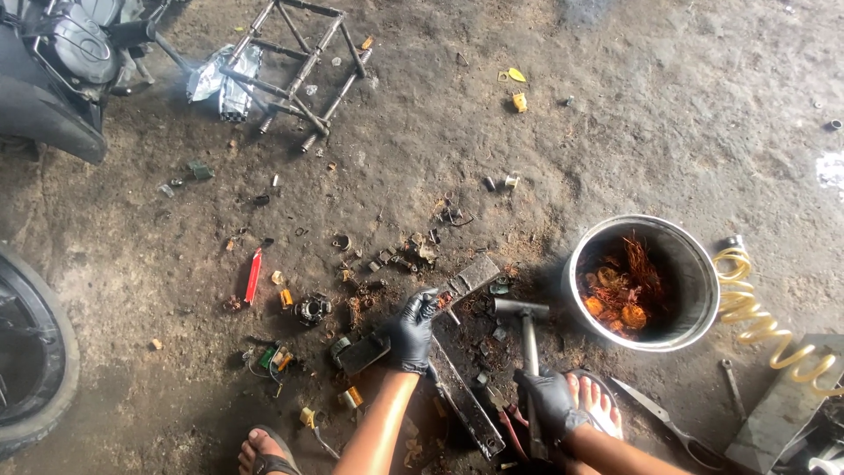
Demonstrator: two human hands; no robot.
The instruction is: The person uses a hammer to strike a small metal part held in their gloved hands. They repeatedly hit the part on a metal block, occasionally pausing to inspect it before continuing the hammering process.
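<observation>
Small orange-brown part [445, 300] sits on the far end of a long flat metal bar [466, 398] that runs from centre of the scene toward the near edge; can't tell what the part is exactly, too small. Left hand [411, 332], black glove, rests over the bar w/ fingertips [428, 299] closed together right at the part, pinching or pressing it down, can't tell which. Right hand [549, 401], also gloved, is clamped round the near end of a hammer [526, 330] handle; hammer head lies just right of the part, handle running back toward the person. Flat grey plate [476, 274] touches the far side of the part, tilted diagonally. Red-handled pliers [508, 424] lie between bar and right hand. Bare foot in sandal [596, 403] just right of the right hand, other foot [268, 454] at near edge, left. Right of the hammer: round steel pot [699, 290] holding orange-copper wire scraps & coils. Yellow coiled hose [758, 324] beyond the pot on the right. Small metal bits & scrap scattered on the dirt floor [615, 123] round the left hand, incl. a red lighter-like stick [253, 275] to the left. Far left: metal tube frame [303, 66], motorcycle [61, 62] in the corner, tyre [35, 361] at left edge.
</observation>
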